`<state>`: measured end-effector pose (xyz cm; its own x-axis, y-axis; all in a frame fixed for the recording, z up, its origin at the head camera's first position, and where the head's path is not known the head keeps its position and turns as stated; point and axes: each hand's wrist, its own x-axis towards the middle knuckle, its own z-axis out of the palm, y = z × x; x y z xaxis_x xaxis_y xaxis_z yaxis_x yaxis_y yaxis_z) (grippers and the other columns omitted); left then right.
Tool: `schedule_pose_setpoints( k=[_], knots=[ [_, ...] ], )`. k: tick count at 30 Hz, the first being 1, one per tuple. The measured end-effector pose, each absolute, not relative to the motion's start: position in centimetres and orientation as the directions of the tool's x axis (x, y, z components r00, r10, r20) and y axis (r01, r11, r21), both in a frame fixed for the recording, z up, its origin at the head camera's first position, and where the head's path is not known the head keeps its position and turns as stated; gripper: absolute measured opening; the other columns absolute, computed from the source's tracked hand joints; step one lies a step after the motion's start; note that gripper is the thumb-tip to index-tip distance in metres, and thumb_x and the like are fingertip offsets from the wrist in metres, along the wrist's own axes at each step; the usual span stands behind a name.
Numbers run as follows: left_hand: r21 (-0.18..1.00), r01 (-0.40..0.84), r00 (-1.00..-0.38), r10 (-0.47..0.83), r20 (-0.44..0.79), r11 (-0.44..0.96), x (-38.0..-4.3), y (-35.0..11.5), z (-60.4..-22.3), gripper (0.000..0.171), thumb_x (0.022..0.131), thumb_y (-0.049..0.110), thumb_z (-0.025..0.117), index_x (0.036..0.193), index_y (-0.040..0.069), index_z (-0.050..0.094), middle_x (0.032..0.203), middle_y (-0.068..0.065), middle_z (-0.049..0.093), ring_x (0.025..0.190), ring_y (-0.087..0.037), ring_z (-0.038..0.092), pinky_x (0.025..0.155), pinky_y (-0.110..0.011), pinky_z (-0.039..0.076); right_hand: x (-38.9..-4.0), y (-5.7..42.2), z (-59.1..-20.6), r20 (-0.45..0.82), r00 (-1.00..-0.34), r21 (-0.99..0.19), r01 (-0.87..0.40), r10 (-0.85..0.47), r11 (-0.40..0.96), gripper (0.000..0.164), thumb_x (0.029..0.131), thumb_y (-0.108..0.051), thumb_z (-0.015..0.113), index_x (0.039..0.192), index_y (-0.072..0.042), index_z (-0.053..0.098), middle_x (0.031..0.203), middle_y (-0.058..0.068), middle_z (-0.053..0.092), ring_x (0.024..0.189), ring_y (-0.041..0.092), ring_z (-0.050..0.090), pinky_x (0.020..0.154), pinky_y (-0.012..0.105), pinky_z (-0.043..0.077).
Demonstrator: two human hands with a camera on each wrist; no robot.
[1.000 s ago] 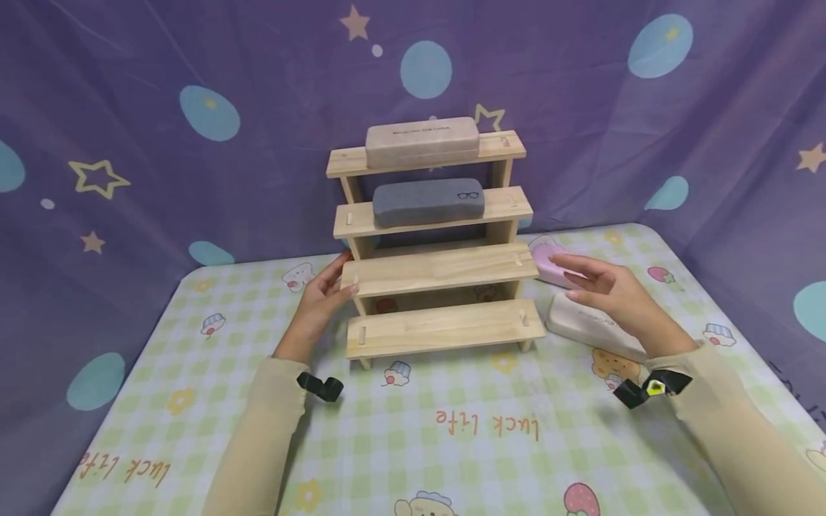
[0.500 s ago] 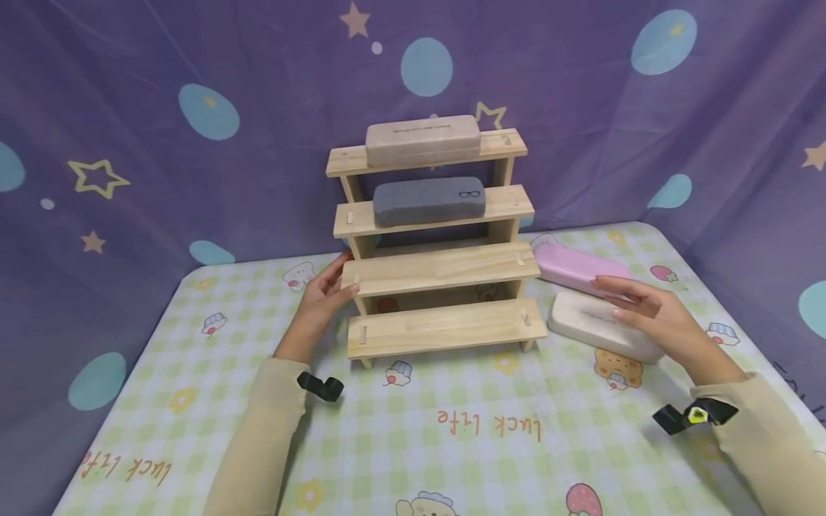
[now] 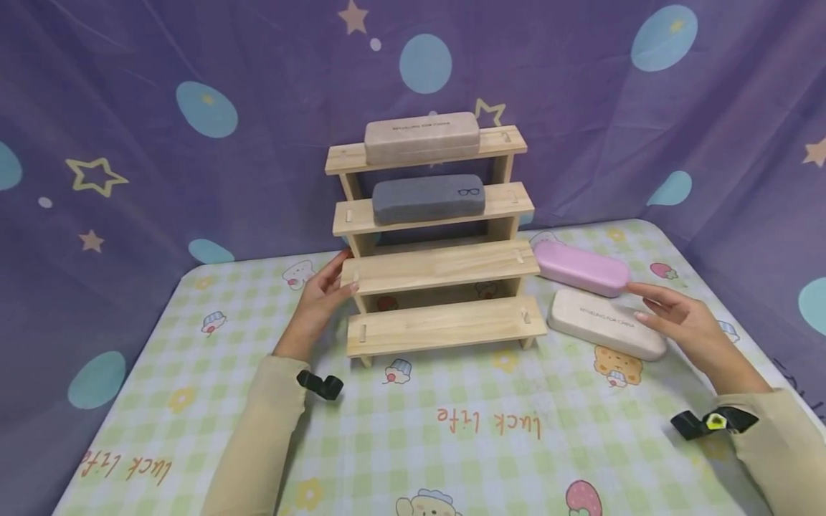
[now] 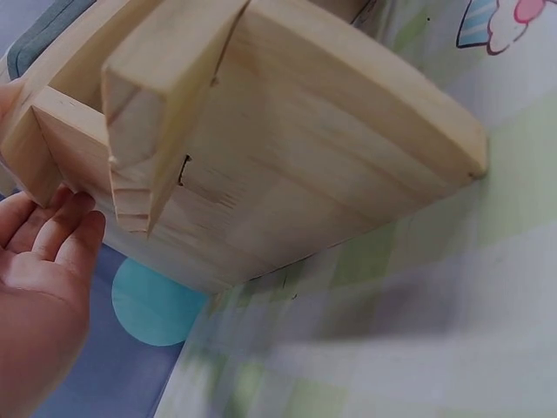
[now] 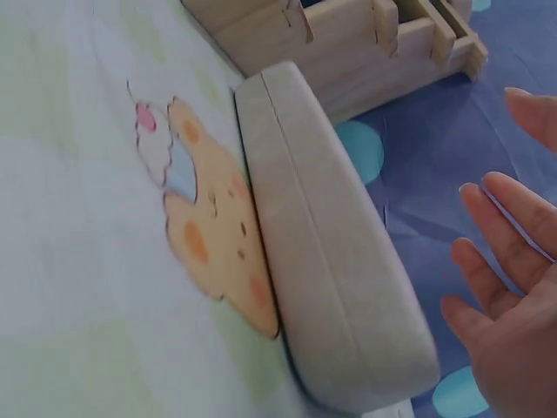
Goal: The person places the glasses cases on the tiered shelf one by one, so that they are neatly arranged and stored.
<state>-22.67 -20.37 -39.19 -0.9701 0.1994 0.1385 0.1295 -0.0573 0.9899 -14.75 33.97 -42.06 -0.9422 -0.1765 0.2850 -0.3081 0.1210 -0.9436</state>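
Note:
A four-step wooden display stand [image 3: 445,326] stands on the table. My left hand [image 3: 316,301] holds the left end of its second step from below, thumb on the edge and fingers behind; in the left wrist view the fingertips [image 4: 74,209] meet the wood. My right hand [image 3: 693,326] hovers at the right end of an off-white glasses case [image 3: 603,322], fingers apart and nothing between them. In the right wrist view a gap shows between hand and case. Behind lies a pink glasses case [image 3: 581,269], close to my right index finger.
A beige glasses case [image 3: 422,140] rests on the top step, with a blue-grey glasses case [image 3: 428,199] one step lower. The checked tablecloth [image 3: 387,466] runs up to a purple curtain [image 3: 290,107] at the back and sides.
My right hand has moved right and toward me, away from the stand, uncovering the pink and off-white glasses cases. The left hand stays at the stand.

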Motion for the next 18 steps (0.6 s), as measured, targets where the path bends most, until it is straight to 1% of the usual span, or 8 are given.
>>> schedule_pose_setpoints(
  k=[4, 8, 10, 14, 18],
  knots=[
    [0.990, 0.131, -0.970, 0.201, 0.140, -0.059, -22.7, -20.4, -39.1, 0.067, 0.088, -0.007, 0.053, 0.148, 0.000, 0.025, 0.150, -0.019, 0.029, 0.132, -0.024, 0.039, 0.097, -0.018, 0.043, -14.8, 34.4, -42.5, 0.242, -0.957, -0.956, -0.263, -0.158, 0.126, 0.047, 0.087, 0.013, 0.053, 0.133, 0.006, 0.047, 0.126, -0.012, 0.058, 0.122, -0.005, 0.043, 0.099, 0.007, 0.031],
    [0.988, 0.139, -0.968, 0.202, 0.149, -0.064, -22.7, -20.3, -39.1, 0.066, 0.087, -0.008, 0.053, 0.147, -0.001, 0.025, 0.150, -0.020, 0.029, 0.131, -0.022, 0.040, 0.096, -0.017, 0.043, -14.8, 34.9, -43.0, 0.235, -0.961, -0.954, -0.257, -0.148, 0.156, 0.049, 0.086, 0.014, 0.054, 0.134, 0.005, 0.046, 0.127, -0.014, 0.056, 0.123, -0.007, 0.040, 0.102, 0.007, 0.028],
    [0.988, 0.142, -0.968, 0.199, 0.153, -0.067, -22.7, -20.2, -39.1, 0.067, 0.087, -0.008, 0.053, 0.147, -0.001, 0.025, 0.150, -0.020, 0.029, 0.130, -0.021, 0.041, 0.096, -0.017, 0.044, -14.8, 35.2, -43.3, 0.234, -0.962, -0.955, -0.254, -0.139, 0.152, 0.051, 0.085, 0.015, 0.055, 0.134, 0.005, 0.045, 0.128, -0.012, 0.056, 0.123, -0.006, 0.040, 0.103, 0.008, 0.027],
    [0.987, 0.143, -0.967, 0.201, 0.154, -0.068, -22.7, -20.3, -39.1, 0.066, 0.087, -0.009, 0.052, 0.147, -0.002, 0.025, 0.150, -0.021, 0.028, 0.131, -0.021, 0.041, 0.096, -0.017, 0.043, -14.7, 35.8, -44.0, 0.189, -0.966, -0.961, -0.219, -0.178, 0.168, 0.059, 0.085, 0.013, 0.056, 0.140, -0.003, 0.042, 0.135, -0.012, 0.049, 0.122, -0.006, 0.039, 0.098, 0.006, 0.029],
    [0.988, 0.138, -0.968, 0.203, 0.149, -0.067, -22.8, -20.4, -39.2, 0.066, 0.088, -0.009, 0.052, 0.147, -0.001, 0.024, 0.151, -0.020, 0.028, 0.132, -0.022, 0.039, 0.097, -0.017, 0.043, -14.9, 36.1, -44.7, 0.159, -0.953, -0.952, -0.217, -0.258, 0.217, 0.069, 0.083, 0.014, 0.057, 0.144, -0.012, 0.037, 0.135, -0.012, 0.044, 0.116, -0.006, 0.041, 0.088, 0.005, 0.036]
  ],
)
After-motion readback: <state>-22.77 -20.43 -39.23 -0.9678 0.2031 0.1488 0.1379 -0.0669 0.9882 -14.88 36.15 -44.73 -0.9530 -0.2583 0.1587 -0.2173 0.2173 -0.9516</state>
